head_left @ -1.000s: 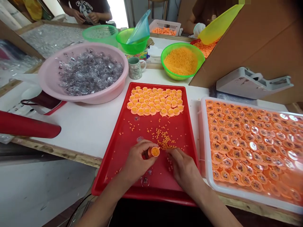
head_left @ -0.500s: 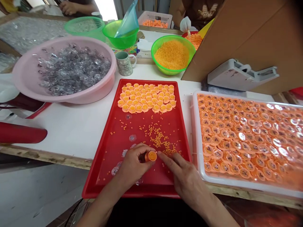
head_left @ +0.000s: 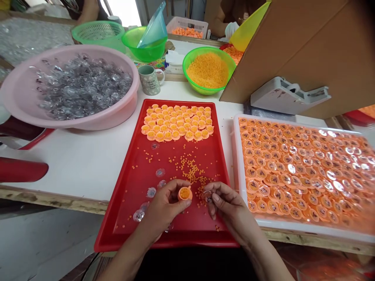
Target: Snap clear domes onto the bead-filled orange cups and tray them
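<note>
Over the front of a red tray, my left hand is closed on a small orange toy cup with a saucer, filled with orange pellets. Just right of it, my right hand pinches a small clear plastic lid with a dark print. The lid and cup are apart. Several more clear lids lie on the tray left of the hands. Loose orange pellets are scattered across its middle. Rows of filled orange cups stand at its far end.
A pink basin of clear lids stands at left, beside a mug. A green bowl of pellets sits behind the tray. At right lies a white box of lidded cups, near a tape dispenser. A co-worker's gloved hand shows behind cardboard.
My right hand has drawn back a little from the cup and now shows a clear lid between its fingers. The cup in my left hand is turned more upright. The view has shifted slightly.
</note>
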Available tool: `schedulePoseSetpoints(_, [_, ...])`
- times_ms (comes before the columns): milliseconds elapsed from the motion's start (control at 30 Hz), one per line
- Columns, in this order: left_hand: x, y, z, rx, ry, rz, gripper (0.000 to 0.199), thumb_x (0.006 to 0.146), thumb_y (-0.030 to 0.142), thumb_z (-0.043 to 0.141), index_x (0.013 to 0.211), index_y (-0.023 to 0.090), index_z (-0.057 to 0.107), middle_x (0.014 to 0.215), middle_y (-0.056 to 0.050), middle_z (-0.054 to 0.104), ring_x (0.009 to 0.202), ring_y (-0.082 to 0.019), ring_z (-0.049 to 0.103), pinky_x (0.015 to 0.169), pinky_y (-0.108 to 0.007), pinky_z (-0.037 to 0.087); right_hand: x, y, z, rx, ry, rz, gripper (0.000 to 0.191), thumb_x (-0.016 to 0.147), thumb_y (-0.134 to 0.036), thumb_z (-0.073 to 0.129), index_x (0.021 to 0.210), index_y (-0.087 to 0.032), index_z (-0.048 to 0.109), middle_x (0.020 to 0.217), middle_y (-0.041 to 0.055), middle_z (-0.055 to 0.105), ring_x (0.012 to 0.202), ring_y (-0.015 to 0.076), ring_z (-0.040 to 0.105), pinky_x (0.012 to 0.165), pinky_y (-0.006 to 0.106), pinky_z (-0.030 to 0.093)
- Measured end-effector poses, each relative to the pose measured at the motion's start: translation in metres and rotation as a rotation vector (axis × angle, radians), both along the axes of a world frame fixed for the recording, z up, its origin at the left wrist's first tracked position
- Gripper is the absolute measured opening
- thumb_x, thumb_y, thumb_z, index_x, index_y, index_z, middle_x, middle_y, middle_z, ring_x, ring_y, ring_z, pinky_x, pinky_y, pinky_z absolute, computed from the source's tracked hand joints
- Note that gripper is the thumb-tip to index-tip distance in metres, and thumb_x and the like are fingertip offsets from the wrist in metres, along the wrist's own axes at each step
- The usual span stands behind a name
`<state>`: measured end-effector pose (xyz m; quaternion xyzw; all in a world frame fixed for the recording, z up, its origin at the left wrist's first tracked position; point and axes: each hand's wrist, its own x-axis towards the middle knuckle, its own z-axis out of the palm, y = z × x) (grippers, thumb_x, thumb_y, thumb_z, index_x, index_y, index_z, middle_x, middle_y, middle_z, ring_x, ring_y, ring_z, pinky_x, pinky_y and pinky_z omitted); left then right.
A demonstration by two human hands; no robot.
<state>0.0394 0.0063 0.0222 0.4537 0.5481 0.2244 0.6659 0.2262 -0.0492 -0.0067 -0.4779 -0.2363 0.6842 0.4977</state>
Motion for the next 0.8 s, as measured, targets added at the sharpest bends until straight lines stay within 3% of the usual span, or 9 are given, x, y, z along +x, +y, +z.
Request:
schedulePoseSetpoints(133, [0.0021,0.0008,0.0032,-0.007,0.005,-0.019,0.025,0.075,0.022,0.07,0.1,0.023,0.068,0.099,-0.001,0.071,0.092,-0.018,0.063,0.081,-0.026,0.049,-0.0052,-0.0009,0.0022,0.019,0.023,0.022,0.015,0.09,-0.027,0.064,0.102,-0.02,0.066,0.075,-0.0014,0.059,0.059,0.0081,0.056,0.058,0.021,0.047])
schedulePoseSetpoints(300, [0.0003,0.0027,0.0006,-0.032,-0.01,-0.013,0.038,0.076,0.023,0.07,0.114,0.025,0.068,0.102,-0.002,0.073,0.096,-0.019,0.064,0.087,-0.029,0.049,-0.0047,0.0013,0.0065,0.033,0.146,0.029,0.009,0.089,-0.025,0.064,0.095,-0.021,0.059,0.079,-0.0006,0.057,0.067,0.0143,0.061,0.06,0.029,0.053])
schedulePoseSetpoints(533, [0.0005,0.0017,0.0009,-0.097,-0.134,0.052,0.032,0.076,0.024,0.073,0.108,0.025,0.07,0.104,-0.002,0.071,0.098,-0.018,0.062,0.084,-0.025,0.05,-0.0053,0.0042,0.0044,0.051,0.133,-0.049,0.012,0.083,-0.018,0.072,0.092,-0.02,0.064,0.078,-0.0014,0.061,0.066,0.0073,0.051,0.061,0.017,0.044])
schedulePoseSetpoints(633, [0.0008,0.0017,0.0013,-0.147,-0.207,0.068,0.027,0.077,0.027,0.073,0.104,0.024,0.07,0.103,-0.002,0.07,0.097,-0.018,0.061,0.08,-0.024,0.052,-0.0062,0.0025,0.0006,0.033,0.113,-0.052,0.022,0.08,-0.02,0.075,0.101,-0.022,0.068,0.079,-0.0006,0.064,0.067,0.0088,0.054,0.062,0.019,0.047])
schedulePoseSetpoints(800, [0.0015,0.0029,0.003,-0.159,-0.191,0.053,0.036,0.073,0.024,0.076,0.108,0.024,0.07,0.102,-0.003,0.071,0.094,-0.02,0.064,0.081,-0.03,0.054,-0.0072,0.0019,0.0001,0.031,0.053,-0.051,0.015,0.079,-0.021,0.076,0.092,-0.021,0.069,0.077,-0.0001,0.065,0.068,0.0115,0.06,0.065,0.023,0.052])
